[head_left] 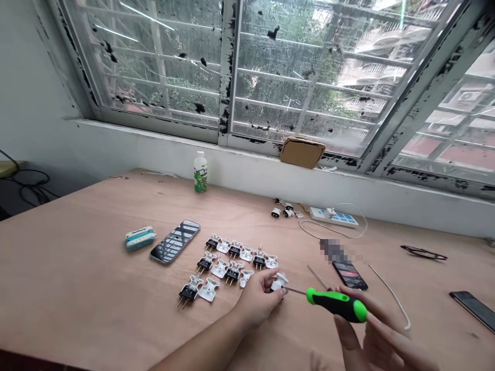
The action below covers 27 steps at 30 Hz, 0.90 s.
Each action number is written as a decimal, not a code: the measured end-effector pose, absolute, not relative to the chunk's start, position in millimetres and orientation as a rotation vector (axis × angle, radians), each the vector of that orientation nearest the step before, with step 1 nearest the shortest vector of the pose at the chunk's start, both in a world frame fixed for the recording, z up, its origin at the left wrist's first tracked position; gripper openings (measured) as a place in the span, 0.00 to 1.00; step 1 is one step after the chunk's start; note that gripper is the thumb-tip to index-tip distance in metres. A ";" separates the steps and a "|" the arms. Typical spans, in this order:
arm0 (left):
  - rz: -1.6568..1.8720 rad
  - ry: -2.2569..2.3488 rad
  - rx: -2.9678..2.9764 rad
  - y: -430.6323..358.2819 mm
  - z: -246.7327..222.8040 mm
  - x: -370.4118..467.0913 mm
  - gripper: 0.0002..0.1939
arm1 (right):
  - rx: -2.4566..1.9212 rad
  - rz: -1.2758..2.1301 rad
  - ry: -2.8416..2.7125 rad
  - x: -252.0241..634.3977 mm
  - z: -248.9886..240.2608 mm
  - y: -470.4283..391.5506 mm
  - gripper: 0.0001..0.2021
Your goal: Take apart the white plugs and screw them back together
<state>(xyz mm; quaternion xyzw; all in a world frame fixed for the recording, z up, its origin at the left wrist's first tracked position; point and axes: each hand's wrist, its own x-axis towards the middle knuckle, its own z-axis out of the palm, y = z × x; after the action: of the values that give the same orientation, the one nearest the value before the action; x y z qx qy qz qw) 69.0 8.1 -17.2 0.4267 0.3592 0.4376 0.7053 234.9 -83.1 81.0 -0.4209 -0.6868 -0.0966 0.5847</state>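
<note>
Barred windows (301, 67) span the top of the frame, above a wooden tabletop (96, 288). Across its middle lie rows of opened plug shells (209, 289), some holding black pronged inserts (189, 291). At lower right, the right hand (381, 335) grips the rear of a green-and-black screwdriver (337, 305) with thumb and fingers. At lower centre, the left hand (253, 301) pinches a white plug (280, 280), the shaft pointing into its side; the tip's seat is too small to make out. Good work here probably wants the shaft square to that seat, steady pressure while turning, and pinching fingertips clear of a slip.
</note>
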 end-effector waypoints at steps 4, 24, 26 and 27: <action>0.967 0.780 0.933 6.9 -16.9 68.7 0.37 | -0.904 -0.263 -1.554 232.1 84.5 -80.8 0.26; 0.960 0.792 0.919 6.5 -20.2 68.4 0.38 | -0.976 -0.177 -1.478 236.8 73.3 -79.4 0.20; 0.956 0.795 0.908 6.3 -19.0 68.5 0.39 | -0.990 -0.050 -1.445 236.3 70.1 -81.0 0.18; 0.956 0.798 0.904 6.3 -18.7 68.7 0.39 | -1.002 0.004 -1.437 236.8 68.6 -81.9 0.17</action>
<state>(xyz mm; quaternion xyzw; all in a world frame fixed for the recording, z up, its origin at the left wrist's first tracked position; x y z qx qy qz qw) 68.7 6.3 -18.7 0.4086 0.3607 0.4321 0.7185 236.8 -81.9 68.6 -0.4392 -0.6301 0.0018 0.6404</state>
